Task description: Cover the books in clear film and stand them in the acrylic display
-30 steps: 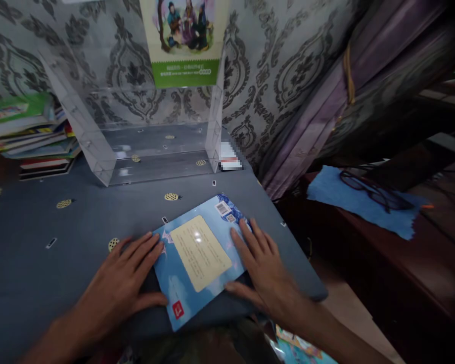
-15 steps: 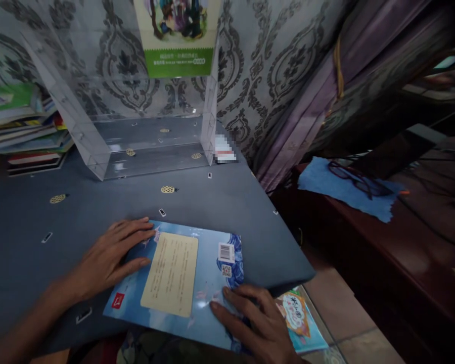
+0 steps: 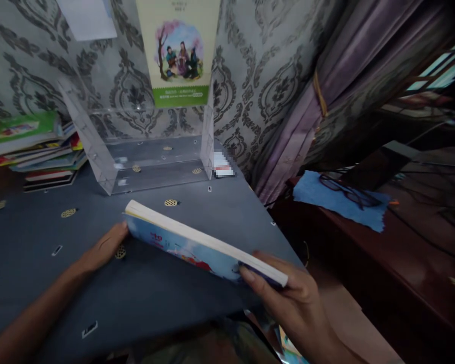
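A paperback [image 3: 197,245] tilts on edge over a gray tablecloth [image 3: 34,253] at center frame, its lower end gripped between thumb and fingers of the right hand [image 3: 288,296]. The left hand [image 3: 104,247] touches the upper end, its grip unclear. Light and fairly stiff, the glossy book looks slippery, safest pinched by its edges.

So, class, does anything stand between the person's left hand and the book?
Nothing visible does: the left hand touches the near end of the paperback book, whose other end the right hand grips.
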Demonstrator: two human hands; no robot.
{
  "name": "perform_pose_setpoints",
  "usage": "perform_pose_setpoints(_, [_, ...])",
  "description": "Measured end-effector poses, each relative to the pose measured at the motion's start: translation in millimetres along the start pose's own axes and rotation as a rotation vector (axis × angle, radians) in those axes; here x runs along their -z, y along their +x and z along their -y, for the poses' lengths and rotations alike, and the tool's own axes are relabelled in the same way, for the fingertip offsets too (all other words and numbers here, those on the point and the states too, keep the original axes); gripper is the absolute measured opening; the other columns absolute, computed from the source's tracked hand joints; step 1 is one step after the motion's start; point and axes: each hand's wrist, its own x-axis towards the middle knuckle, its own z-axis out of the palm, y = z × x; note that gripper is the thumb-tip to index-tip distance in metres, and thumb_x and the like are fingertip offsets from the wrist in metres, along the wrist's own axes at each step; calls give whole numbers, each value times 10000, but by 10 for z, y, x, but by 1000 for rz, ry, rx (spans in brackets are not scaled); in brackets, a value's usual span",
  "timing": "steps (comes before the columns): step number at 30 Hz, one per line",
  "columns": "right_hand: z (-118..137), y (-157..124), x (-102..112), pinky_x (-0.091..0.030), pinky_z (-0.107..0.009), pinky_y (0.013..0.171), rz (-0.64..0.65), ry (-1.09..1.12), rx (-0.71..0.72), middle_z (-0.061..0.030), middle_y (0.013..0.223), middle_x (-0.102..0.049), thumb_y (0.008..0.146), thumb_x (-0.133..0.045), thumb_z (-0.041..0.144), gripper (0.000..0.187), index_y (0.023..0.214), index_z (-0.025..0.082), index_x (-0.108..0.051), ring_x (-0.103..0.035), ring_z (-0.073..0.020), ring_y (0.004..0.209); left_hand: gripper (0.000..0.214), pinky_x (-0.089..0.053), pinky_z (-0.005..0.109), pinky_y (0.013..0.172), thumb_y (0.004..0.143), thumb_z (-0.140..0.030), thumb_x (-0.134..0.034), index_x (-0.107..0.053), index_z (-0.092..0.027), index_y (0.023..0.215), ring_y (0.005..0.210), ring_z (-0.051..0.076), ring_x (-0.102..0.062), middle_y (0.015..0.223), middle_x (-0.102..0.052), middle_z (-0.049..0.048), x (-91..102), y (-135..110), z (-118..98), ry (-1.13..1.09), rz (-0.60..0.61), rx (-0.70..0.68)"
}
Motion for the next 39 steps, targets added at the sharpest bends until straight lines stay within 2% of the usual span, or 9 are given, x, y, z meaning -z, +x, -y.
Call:
perform_pose_setpoints(3, [9, 102, 15, -390, -245, 475, -23, 101, -110, -2, 557, -524, 870, -672, 470, 394, 582, 201, -656, -448, -126, 518, 720, -588, 445, 880, 923, -756, -302, -698, -220, 1195, 1053, 278, -694, 962, -774, 106, -195, 78, 10, -229, 30, 123])
perform_pose_setpoints(6, [-25, 194, 38, -369, -231, 467, -22, 231, -218, 2, 571, -519, 815, -715, 516, 413, 579, 189, -626, -443, -119, 536, 807, -583, 420, 851, 891, -812, -251, -706, -193, 1139, 1002, 274, -692, 855, -755, 111, -345, 149, -91, -266, -4, 101])
perform_pose_setpoints(9, [-69, 302, 56, -399, -226, 470, 6, 420, -378, 5, 592, -556, 757, -758, 577, 417, 661, 183, -660, -462, -108, 523, 692, -563, 378, 770, 887, -772, -384, -707, -179, 1042, 875, 258, -670, 798, -726, 83, -439, 213, -276, -229, -30, 114])
perform_pose_setpoints(14, [-161, 376, -5, -239, -170, 328, -48, 685, -594, 53, 499, -470, 605, -855, 619, 520, 613, 163, -606, -312, -43, 403, 565, -462, 259, 574, 840, -709, -534, -630, -172, 984, 626, 155, -556, 700, -611, -15, -540, 464, -535, -284, -37, 225])
perform_pose_setpoints(18, [-330, 206, -112, -401, -155, 390, -28, 802, -723, 21, 561, -553, 566, -891, 592, 521, 594, 144, -626, -456, -60, 474, 535, -397, 243, 532, 801, -706, -540, -616, -177, 829, 592, 139, -498, 674, -564, -20, -552, 781, -534, -78, 86, 137])
perform_pose_setpoints(24, [-511, -23, -115, -556, -210, 660, 279, 759, -741, -47, 746, -696, 696, -793, 640, 513, 755, 136, -720, -656, -118, 696, 529, -377, 270, 628, 898, -633, -407, -642, -182, 753, 641, 164, -530, 669, -589, -2, -585, 1118, -506, 314, 211, -79])
perform_pose_setpoints(28, [-546, -29, -80, -524, -216, 570, 514, 627, -754, -33, 690, -683, 715, -734, 707, 587, 847, 139, -668, -665, -122, 599, 525, -346, 272, 636, 952, -586, -370, -674, -187, 796, 639, 164, -539, 660, -605, 1, -626, 1271, -518, 497, 235, -183])
perform_pose_setpoints(34, [-545, 15, -175, -434, -184, 437, 781, 525, -734, 29, 553, -611, 772, -573, 801, 623, 792, 182, -513, -550, -82, 395, 487, -418, 288, 759, 985, -553, -377, -712, -200, 981, 846, 203, -628, 930, -724, 60, -678, 1525, -457, 631, 291, -327])
perform_pose_setpoints(39, [-497, 142, -476, -392, -166, 421, 995, 400, -582, 42, 452, -541, 931, -540, 568, 463, 694, 171, -556, -539, -85, 398, 471, -459, 329, 859, 997, -538, -377, -700, -195, 996, 918, 213, -624, 984, -699, 73, -727, 1664, -513, 640, 391, -480])
